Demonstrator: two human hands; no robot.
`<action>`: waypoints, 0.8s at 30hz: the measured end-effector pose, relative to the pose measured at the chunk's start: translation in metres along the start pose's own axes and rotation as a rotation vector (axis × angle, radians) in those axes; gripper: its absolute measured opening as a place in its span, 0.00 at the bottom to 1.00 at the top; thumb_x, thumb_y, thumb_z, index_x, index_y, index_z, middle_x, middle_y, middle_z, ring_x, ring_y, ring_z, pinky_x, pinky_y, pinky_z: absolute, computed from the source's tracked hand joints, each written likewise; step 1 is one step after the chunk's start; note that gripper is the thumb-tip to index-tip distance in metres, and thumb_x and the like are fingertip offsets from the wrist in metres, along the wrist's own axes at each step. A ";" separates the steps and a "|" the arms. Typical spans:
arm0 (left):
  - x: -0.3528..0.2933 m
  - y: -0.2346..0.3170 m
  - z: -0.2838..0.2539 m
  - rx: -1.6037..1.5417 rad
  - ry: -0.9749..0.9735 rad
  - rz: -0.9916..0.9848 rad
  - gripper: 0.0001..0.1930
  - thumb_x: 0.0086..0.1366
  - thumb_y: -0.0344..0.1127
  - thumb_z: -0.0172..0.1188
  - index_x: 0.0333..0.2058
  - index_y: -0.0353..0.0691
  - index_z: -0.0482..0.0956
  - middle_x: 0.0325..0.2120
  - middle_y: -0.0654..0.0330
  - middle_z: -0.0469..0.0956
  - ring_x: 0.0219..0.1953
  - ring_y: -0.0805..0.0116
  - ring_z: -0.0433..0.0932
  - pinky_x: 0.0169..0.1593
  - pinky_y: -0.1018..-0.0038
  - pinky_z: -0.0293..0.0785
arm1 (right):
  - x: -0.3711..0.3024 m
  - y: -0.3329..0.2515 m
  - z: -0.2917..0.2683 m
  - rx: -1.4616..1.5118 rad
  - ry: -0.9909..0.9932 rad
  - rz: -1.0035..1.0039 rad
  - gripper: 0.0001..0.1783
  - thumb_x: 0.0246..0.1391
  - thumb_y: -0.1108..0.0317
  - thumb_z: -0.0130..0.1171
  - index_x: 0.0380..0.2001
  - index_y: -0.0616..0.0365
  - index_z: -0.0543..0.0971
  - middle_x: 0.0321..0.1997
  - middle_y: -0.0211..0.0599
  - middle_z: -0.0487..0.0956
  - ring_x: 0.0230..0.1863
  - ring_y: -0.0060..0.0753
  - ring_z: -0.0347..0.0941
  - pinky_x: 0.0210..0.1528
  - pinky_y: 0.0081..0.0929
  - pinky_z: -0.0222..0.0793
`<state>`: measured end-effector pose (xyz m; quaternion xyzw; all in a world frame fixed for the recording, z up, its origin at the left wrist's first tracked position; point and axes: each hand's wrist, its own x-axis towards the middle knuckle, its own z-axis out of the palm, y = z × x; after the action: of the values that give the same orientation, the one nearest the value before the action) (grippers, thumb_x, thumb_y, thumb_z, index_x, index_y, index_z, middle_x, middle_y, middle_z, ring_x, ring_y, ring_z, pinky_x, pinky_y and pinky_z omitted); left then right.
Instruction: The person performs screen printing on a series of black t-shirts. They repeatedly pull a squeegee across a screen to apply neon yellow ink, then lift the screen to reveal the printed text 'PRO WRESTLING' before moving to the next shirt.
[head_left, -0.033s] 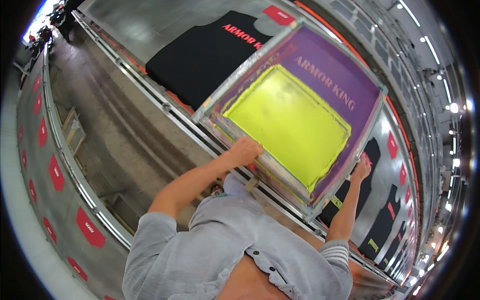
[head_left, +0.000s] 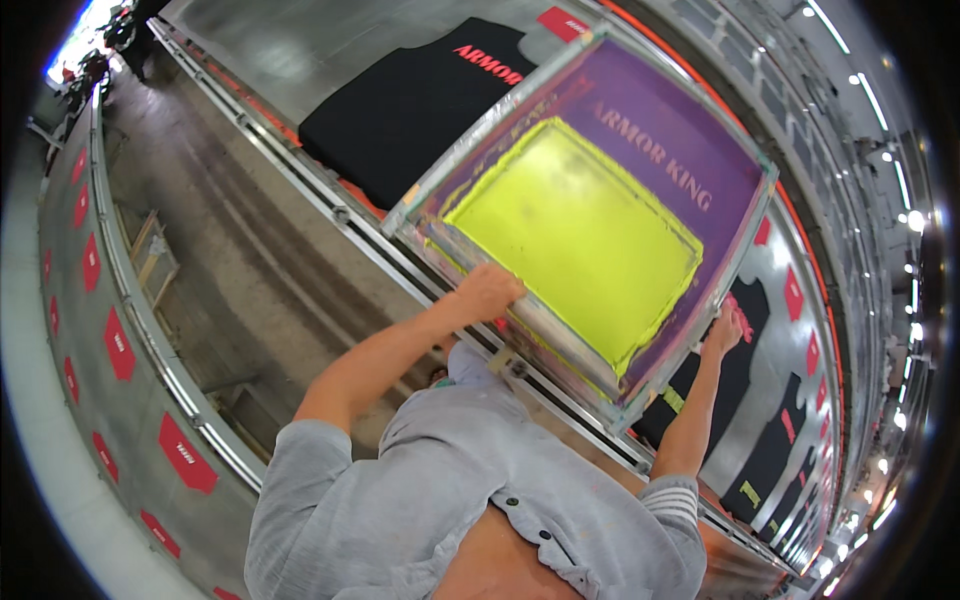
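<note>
In front of me lies a screen-printing frame point(head_left: 745, 232) with metal rails, a purple mesh and pale lettering showing through. A broad bright yellow-green block point(head_left: 575, 245) covers the mesh's nearer part. My left hand point(head_left: 490, 293) is closed at the frame's near edge; its fingertips are hidden. By the frame's right side my right hand point(head_left: 725, 328) is closed around a crumpled pink cloth point(head_left: 742, 318), close to the rail. Left of the frame a black garment panel point(head_left: 400, 110) with red lettering lies flat on the grey table, partly covered by the frame.
Several black panels point(head_left: 770, 455) with yellow and red prints continue along the table point(head_left: 235, 40) to the right. A metal rail point(head_left: 340, 215) runs along its near edge. Across the aisle floor point(head_left: 235, 240), another long table point(head_left: 145, 420) carries red markers. A motorbike point(head_left: 120, 35) stands far left.
The view has shifted slightly. More of the pink cloth shows at my right hand, which sits a little farther from the frame's rail. My left hand keeps its place at the near edge.
</note>
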<state>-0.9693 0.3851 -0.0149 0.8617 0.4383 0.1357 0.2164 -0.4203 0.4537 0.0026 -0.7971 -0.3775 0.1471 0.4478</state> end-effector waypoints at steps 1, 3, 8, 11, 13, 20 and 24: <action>-0.007 -0.039 -0.019 0.042 0.034 0.004 0.06 0.51 0.29 0.59 0.29 0.42 0.81 0.28 0.52 0.81 0.36 0.51 0.82 0.39 0.57 0.77 | -0.007 -0.015 0.053 0.136 0.005 -0.011 0.15 0.57 0.55 0.64 0.33 0.58 0.86 0.21 0.27 0.76 0.19 0.18 0.67 0.22 0.24 0.60; -0.026 -0.100 -0.051 0.121 0.075 -0.027 0.06 0.50 0.29 0.59 0.29 0.43 0.81 0.27 0.52 0.81 0.35 0.50 0.82 0.38 0.56 0.77 | -0.035 -0.036 0.134 0.220 -0.029 0.014 0.16 0.57 0.56 0.64 0.36 0.60 0.86 0.26 0.28 0.79 0.24 0.18 0.70 0.27 0.23 0.65; -0.045 -0.210 -0.137 0.235 -0.164 -0.084 0.17 0.50 0.27 0.60 0.40 0.49 0.83 0.32 0.56 0.82 0.38 0.50 0.81 0.40 0.56 0.76 | -0.095 -0.075 0.256 0.281 -0.047 0.201 0.18 0.56 0.58 0.64 0.39 0.64 0.85 0.35 0.34 0.85 0.35 0.27 0.77 0.42 0.28 0.71; -0.048 -0.230 -0.167 0.140 -0.129 -0.066 0.17 0.50 0.25 0.60 0.40 0.49 0.83 0.32 0.56 0.82 0.39 0.51 0.81 0.38 0.55 0.75 | -0.117 -0.096 0.280 0.306 -0.021 0.193 0.16 0.56 0.58 0.66 0.36 0.62 0.85 0.25 0.24 0.78 0.25 0.16 0.68 0.29 0.20 0.63; -0.052 -0.238 -0.181 0.181 -0.198 -0.088 0.18 0.49 0.26 0.60 0.40 0.49 0.82 0.32 0.56 0.82 0.39 0.51 0.81 0.38 0.55 0.75 | -0.128 -0.111 0.287 0.217 -0.010 0.145 0.16 0.56 0.58 0.66 0.35 0.61 0.85 0.23 0.23 0.75 0.22 0.15 0.64 0.25 0.20 0.59; -0.065 -0.245 -0.197 0.164 -0.236 -0.027 0.13 0.50 0.27 0.60 0.37 0.45 0.81 0.30 0.57 0.81 0.37 0.50 0.81 0.37 0.55 0.75 | -0.151 -0.135 0.281 0.290 -0.030 0.276 0.12 0.57 0.60 0.65 0.32 0.60 0.84 0.22 0.21 0.74 0.21 0.14 0.63 0.24 0.19 0.56; -0.068 -0.236 -0.194 0.137 -0.190 -0.042 0.08 0.51 0.28 0.60 0.32 0.43 0.80 0.28 0.57 0.80 0.35 0.49 0.81 0.36 0.55 0.75 | -0.150 -0.132 0.272 0.308 -0.010 0.257 0.12 0.54 0.60 0.69 0.33 0.57 0.84 0.18 0.20 0.70 0.16 0.13 0.59 0.16 0.18 0.49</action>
<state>-1.2559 0.5021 0.0349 0.8742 0.4420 0.0188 0.2004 -0.7393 0.5488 -0.0553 -0.7599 -0.2478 0.2629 0.5403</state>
